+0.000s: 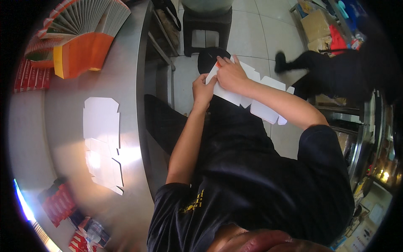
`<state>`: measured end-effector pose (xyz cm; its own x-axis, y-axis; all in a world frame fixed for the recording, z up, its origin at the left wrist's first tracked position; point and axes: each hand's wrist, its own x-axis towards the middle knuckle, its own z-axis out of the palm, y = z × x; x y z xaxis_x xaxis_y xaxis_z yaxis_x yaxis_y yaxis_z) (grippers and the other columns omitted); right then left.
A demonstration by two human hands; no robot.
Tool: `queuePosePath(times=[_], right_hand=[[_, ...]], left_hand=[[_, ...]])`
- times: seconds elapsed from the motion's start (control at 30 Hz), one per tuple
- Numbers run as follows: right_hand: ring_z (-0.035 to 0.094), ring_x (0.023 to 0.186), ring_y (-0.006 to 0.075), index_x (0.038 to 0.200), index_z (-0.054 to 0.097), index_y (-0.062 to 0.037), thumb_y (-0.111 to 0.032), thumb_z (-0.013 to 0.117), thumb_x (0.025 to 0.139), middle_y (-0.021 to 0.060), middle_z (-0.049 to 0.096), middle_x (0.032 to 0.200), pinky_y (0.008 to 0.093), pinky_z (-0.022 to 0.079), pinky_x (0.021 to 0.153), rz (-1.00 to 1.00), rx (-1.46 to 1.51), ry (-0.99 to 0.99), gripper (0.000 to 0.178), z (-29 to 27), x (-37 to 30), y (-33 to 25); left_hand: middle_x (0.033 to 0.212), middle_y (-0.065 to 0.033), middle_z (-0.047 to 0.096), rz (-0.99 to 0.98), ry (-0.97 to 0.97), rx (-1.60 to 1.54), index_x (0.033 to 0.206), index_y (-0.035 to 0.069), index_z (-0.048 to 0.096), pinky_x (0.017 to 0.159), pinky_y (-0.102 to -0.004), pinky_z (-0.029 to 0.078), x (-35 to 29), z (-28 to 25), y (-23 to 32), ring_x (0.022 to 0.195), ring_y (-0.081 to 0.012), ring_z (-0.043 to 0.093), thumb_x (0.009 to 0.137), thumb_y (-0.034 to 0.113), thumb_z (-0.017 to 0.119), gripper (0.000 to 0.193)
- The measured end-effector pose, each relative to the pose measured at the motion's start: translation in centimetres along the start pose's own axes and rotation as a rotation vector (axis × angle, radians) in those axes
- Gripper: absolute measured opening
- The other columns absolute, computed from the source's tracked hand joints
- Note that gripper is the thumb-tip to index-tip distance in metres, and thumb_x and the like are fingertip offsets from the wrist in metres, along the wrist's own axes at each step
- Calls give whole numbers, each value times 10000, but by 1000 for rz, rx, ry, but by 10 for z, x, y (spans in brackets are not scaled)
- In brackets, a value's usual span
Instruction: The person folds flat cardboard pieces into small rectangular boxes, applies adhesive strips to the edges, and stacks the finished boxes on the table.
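Observation:
Over my lap lies an unfolded white cardboard box blank point(228, 95) with cut flaps, its plain side up. My left hand point(202, 91) pinches its left edge, thumb on top and fingers at the border. My right hand point(232, 76) grips the far end, fingers bent over the card, next to a small orange patch. The blank's right part, with several flaps, passes under my right forearm and sticks out beyond it. A second white box blank point(102, 119) lies flat on the metal table to my left.
The metal table point(126, 84) carries a fanned row of orange cartons point(86, 52) at its far end and red packages point(58, 203) at its near left. A dark stool point(208, 25) stands ahead. Another person point(331, 71) in dark clothes is at the right, near loaded shelves.

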<state>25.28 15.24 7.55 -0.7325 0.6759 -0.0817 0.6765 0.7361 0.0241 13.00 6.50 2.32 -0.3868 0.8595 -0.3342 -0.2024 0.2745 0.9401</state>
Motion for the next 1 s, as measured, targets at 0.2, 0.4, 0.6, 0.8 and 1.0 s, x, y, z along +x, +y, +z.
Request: queuePosePath(times=[0.2, 0.4, 0.6, 0.8, 1.0], right_hand=[[501, 1357, 382, 1431, 506, 12, -454, 696, 890, 257, 523, 1452, 512, 418, 1105, 213, 431, -171, 739, -26, 3, 60], [724, 903, 225, 1315, 608, 5, -294, 767, 886, 139, 727, 1108, 348, 592, 738, 588, 1327, -389, 547, 8, -31, 95], [726, 867, 204, 1242, 638, -13, -263, 697, 951, 126, 741, 1040, 371, 593, 733, 637, 1470, -6, 387, 17, -74, 27], [686, 1049, 386, 1313, 539, 34, -257, 643, 969, 249, 693, 1161, 456, 535, 916, 461, 1088, 167, 462, 23, -91, 12], [640, 1105, 468, 1358, 475, 39, -256, 610, 978, 301, 657, 1199, 489, 488, 992, 487, 1101, 104, 499, 2, -85, 12]], left_hand=[[1090, -114, 720, -10, 10, -168, 1182, -54, 664, 801, -283, 536, 17, -19, -1, 954, -149, 675, 929, 138, 750, 329], [1231, -115, 685, -262, -109, -418, 1286, -26, 617, 940, -323, 532, 69, -27, 2, 1071, -206, 675, 932, 270, 769, 486], [1222, -127, 704, -338, -202, -247, 1279, -26, 638, 944, -341, 534, 93, -36, -4, 1072, -214, 682, 947, 336, 746, 503], [867, -143, 673, 374, 69, 1039, 759, -20, 647, 725, -444, 493, 87, 2, 42, 811, -331, 626, 850, 335, 741, 379], [1165, -149, 578, 534, 10, 1493, 1039, -22, 668, 888, -472, 533, 53, 68, 60, 1169, -319, 546, 863, 94, 615, 218]])
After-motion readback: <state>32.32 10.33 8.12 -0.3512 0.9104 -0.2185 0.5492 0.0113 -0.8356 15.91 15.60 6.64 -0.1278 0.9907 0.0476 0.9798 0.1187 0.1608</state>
